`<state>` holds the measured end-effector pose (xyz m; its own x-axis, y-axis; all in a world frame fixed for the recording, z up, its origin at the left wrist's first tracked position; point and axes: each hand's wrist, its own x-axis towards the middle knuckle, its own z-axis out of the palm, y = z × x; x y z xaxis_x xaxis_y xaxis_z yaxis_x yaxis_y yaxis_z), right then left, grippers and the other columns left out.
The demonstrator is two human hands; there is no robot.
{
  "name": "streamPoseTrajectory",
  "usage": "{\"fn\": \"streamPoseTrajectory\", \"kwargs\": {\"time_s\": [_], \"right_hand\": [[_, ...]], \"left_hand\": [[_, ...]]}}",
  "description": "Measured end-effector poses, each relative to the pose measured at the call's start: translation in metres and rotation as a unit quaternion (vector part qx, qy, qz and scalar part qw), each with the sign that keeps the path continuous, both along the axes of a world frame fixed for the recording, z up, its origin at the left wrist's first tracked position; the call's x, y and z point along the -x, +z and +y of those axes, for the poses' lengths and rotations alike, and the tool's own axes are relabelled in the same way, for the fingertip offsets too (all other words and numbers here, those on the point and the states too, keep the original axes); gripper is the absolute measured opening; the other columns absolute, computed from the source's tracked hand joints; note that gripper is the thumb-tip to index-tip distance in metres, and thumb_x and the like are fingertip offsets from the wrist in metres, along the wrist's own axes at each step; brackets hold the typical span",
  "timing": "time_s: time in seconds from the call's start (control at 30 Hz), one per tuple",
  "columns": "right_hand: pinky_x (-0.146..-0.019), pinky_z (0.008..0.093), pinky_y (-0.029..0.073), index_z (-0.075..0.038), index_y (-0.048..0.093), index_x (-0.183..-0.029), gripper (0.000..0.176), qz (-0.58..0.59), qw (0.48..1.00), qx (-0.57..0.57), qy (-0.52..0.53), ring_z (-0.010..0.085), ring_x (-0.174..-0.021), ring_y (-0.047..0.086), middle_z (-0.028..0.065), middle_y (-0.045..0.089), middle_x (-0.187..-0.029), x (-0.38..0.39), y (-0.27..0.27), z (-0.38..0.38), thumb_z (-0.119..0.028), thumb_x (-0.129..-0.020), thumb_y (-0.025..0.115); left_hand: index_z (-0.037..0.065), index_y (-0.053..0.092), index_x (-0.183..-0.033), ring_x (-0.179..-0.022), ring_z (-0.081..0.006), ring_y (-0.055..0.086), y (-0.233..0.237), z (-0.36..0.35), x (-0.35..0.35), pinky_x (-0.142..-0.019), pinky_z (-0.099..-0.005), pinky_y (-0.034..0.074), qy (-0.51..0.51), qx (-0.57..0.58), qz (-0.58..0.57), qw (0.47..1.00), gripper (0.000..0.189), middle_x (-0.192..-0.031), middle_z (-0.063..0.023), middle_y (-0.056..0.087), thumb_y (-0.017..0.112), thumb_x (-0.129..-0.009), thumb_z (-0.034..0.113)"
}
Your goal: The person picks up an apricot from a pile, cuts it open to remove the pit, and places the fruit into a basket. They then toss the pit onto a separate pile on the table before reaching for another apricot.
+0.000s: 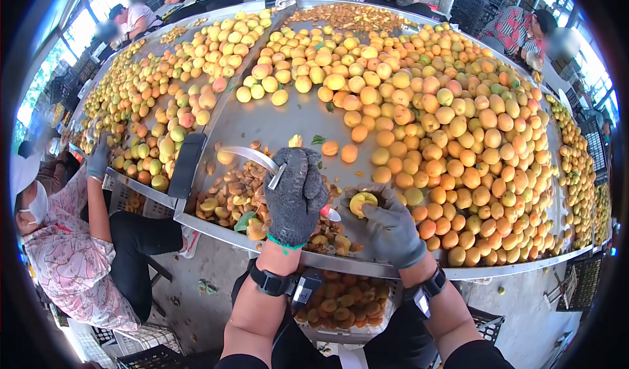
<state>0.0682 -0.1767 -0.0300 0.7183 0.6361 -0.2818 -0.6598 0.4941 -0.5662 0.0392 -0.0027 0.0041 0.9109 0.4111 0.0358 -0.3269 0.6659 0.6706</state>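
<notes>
My left hand (295, 195), in a dark knitted glove, is closed around a curved metal tool (246, 154). A red and white piece, perhaps the tool's handle end, shows below the fist. My right hand (392, 221), in a grey glove, holds a cut apricot (362, 204) between thumb and fingers, its yellow flesh facing up. Both hands are above the near edge of the metal table (278, 123). Under and beside my left hand lies a heap of apricot pits and brownish pieces (226, 195). Two loose apricots (339, 150) sit between the hands and the larger pile.
A large apricot pile (458, 140) covers the right side. A divider (246, 68) separates another apricot pile (216, 48) at left. A dark phone-like slab (188, 165) lies by the edge. Below, a crate (344, 297) holds fruit pieces. A co-worker (72, 251) sits left; others work across.
</notes>
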Motion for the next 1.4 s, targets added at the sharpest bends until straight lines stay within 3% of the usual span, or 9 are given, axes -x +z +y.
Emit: {"fn": "streamPoseTrajectory", "kwargs": {"time_s": [0.17,0.37,0.47,0.57,0.83,0.93,1.0,1.17,1.4], "right_hand": [[-0.092,0.0254,0.044,-0.001,0.051,-0.119,0.032,-0.368,0.905,0.193,-0.084,0.0114,-0.103,0.054,0.0063,0.056,-0.115,-0.008,-0.012,-0.007,0.007,-0.088,0.053],[-0.088,0.0231,0.045,-0.003,0.053,-0.117,0.032,-0.354,0.899,0.211,-0.151,0.0090,-0.100,0.054,0.0046,0.056,-0.111,-0.016,0.005,-0.011,0.004,-0.086,0.059],[-0.086,0.0268,0.047,-0.004,0.050,-0.122,0.035,-0.422,0.848,0.272,-0.168,0.0117,-0.100,0.056,0.0052,0.057,-0.111,-0.022,0.005,-0.020,-0.001,-0.088,0.058],[-0.085,0.0320,0.049,-0.005,0.046,-0.126,0.038,-0.036,0.991,0.020,-0.125,0.0170,-0.099,0.059,0.0067,0.057,-0.113,-0.026,0.007,-0.025,-0.006,-0.089,0.056],[-0.078,0.0306,0.050,-0.006,0.045,-0.122,0.033,-0.089,0.994,-0.006,-0.056,0.0169,-0.093,0.061,0.0089,0.059,-0.107,-0.024,0.006,-0.025,-0.008,-0.091,0.057],[-0.078,0.0287,0.048,-0.006,0.047,-0.119,0.030,-0.077,0.996,0.036,-0.037,0.0155,-0.094,0.060,0.0079,0.059,-0.104,-0.024,0.002,-0.028,-0.006,-0.091,0.057],[-0.079,0.0291,0.049,-0.005,0.047,-0.122,0.030,-0.079,0.995,0.047,-0.040,0.0168,-0.092,0.062,0.0091,0.060,-0.107,-0.028,0.006,-0.030,-0.010,-0.093,0.054],[-0.078,0.0299,0.051,-0.004,0.047,-0.128,0.035,-0.039,0.993,-0.086,-0.070,0.0214,-0.091,0.065,0.0103,0.061,-0.118,-0.028,0.019,-0.027,-0.017,-0.096,0.050],[-0.070,0.0210,0.050,-0.005,0.056,-0.116,0.026,-0.056,0.995,0.069,-0.046,0.0120,-0.084,0.063,0.0065,0.065,-0.104,-0.011,0.006,-0.015,-0.023,-0.099,0.049]], "left_hand": [[0.004,0.062,-0.087,-0.044,-0.0063,0.042,0.010,-0.011,0.003,-0.038,-0.0220,0.031,-0.017,-0.176,0.156,0.972,0.018,-0.057,0.0014,0.048,0.060,-0.092,0.021],[0.004,0.064,-0.088,-0.056,-0.0095,0.054,-0.013,-0.020,-0.002,-0.051,-0.0240,0.043,-0.063,-0.297,0.219,0.927,0.011,-0.066,-0.0009,0.058,0.065,-0.088,0.015],[0.005,0.064,-0.093,-0.069,-0.0204,0.063,-0.030,-0.022,-0.005,-0.067,-0.0346,0.050,0.003,-0.571,0.127,0.811,0.016,-0.075,-0.0095,0.064,0.069,-0.084,0.017],[0.003,0.064,-0.097,-0.067,-0.0131,0.063,-0.022,-0.029,-0.005,-0.061,-0.0295,0.050,-0.055,-0.628,0.263,0.730,0.021,-0.077,-0.0057,0.066,0.071,-0.082,0.015],[0.009,0.063,-0.100,-0.068,-0.0320,0.063,-0.027,-0.041,0.004,-0.063,-0.0404,0.051,-0.009,-0.784,0.202,0.587,0.029,-0.078,-0.0141,0.064,0.073,-0.079,0.025],[0.008,0.059,-0.098,-0.070,-0.0292,0.065,-0.018,-0.045,0.005,-0.058,-0.0403,0.050,-0.060,-0.725,0.116,0.677,0.031,-0.079,-0.0102,0.064,0.073,-0.081,0.029],[0.008,0.059,-0.102,-0.061,-0.0160,0.061,0.003,-0.047,0.005,-0.048,-0.0314,0.046,-0.289,-0.395,0.266,0.830,0.027,-0.075,-0.0025,0.062,0.072,-0.084,0.022],[0.007,0.059,-0.104,-0.045,-0.0060,0.042,0.005,-0.034,0.006,-0.039,-0.0207,0.032,-0.192,-0.244,0.253,0.916,0.020,-0.064,0.0017,0.051,0.066,-0.086,0.011],[0.013,0.058,-0.107,-0.043,-0.0081,0.036,-0.010,-0.004,0.004,-0.038,-0.0225,0.032,-0.179,0.094,-0.028,0.979,0.017,-0.065,-0.0005,0.047,0.060,-0.091,0.017]]}}
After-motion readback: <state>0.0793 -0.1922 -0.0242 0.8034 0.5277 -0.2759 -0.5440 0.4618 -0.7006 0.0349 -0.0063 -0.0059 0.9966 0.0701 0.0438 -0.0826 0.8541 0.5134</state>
